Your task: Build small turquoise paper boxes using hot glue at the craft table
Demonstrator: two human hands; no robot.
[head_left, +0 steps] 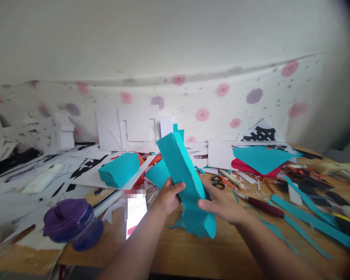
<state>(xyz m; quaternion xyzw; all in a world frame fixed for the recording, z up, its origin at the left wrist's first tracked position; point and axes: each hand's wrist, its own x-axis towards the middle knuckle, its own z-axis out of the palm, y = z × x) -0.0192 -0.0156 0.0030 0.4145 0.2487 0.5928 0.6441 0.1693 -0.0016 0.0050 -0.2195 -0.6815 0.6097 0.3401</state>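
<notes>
A long, box-like form covered in turquoise paper [182, 167] is held up in front of me, tilted with its top leaning left. My left hand [170, 194] grips its left side, thumb across the front face. On the opposite side, my right hand [217, 202] is closed round it, thumb on the front and the other fingers hidden behind. Loose, uneven paper edges hang at its lower end. Behind and to the left, a second turquoise block [119, 170] lies on white board. A turquoise sheet [157, 174] shows partly behind the held form.
A purple lidded container [68, 221] and a lit phone [135, 216] are at the left. Black-handled scissors [217, 182], a dark-red-handled knife [265, 206] and turquoise strips [315, 221] lie at the right. White cut-out boards [138, 124] lean against the spotted cloth [202, 93].
</notes>
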